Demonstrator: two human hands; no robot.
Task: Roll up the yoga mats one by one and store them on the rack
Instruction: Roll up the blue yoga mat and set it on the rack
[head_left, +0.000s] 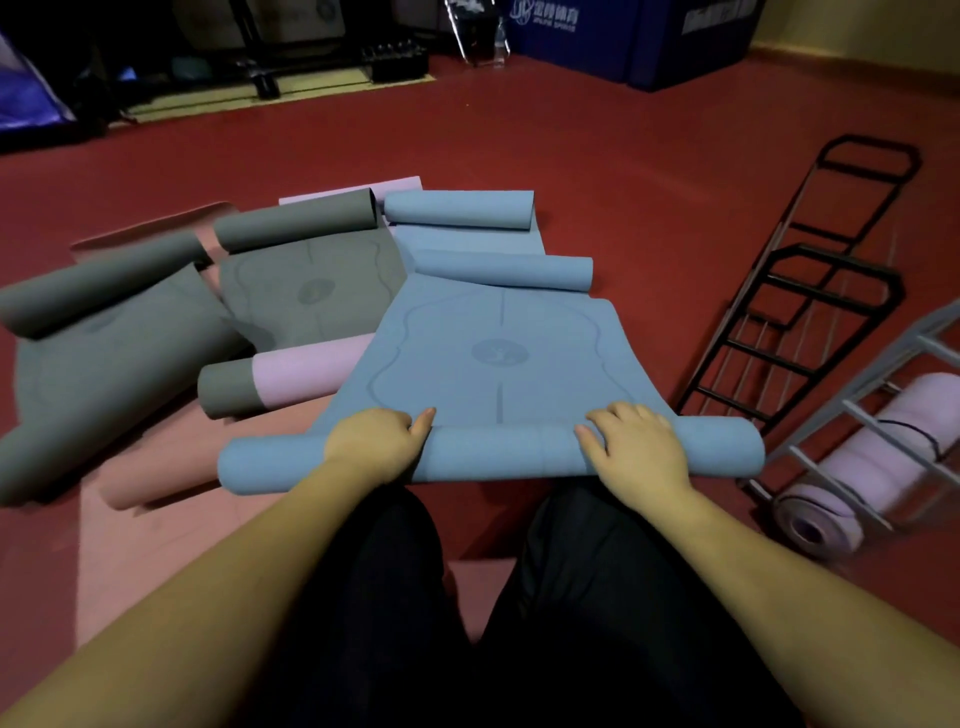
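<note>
The blue mat (493, 358) lies on the red floor (649, 171) on top of the other spread mats, its near end already wound into a roll (493, 454) just in front of the knees; the left hand (376, 441) and right hand (636, 447) both rest on top of that roll, fingers curled over its far side, thumbs pointing inward; to roll well, push both hands forward evenly so the edges stay flush, keeping the turns tight; the far end curls back on itself and probably needs flattening; the grey rack (883, 415), right, holds a pink roll (878, 457).
</note>
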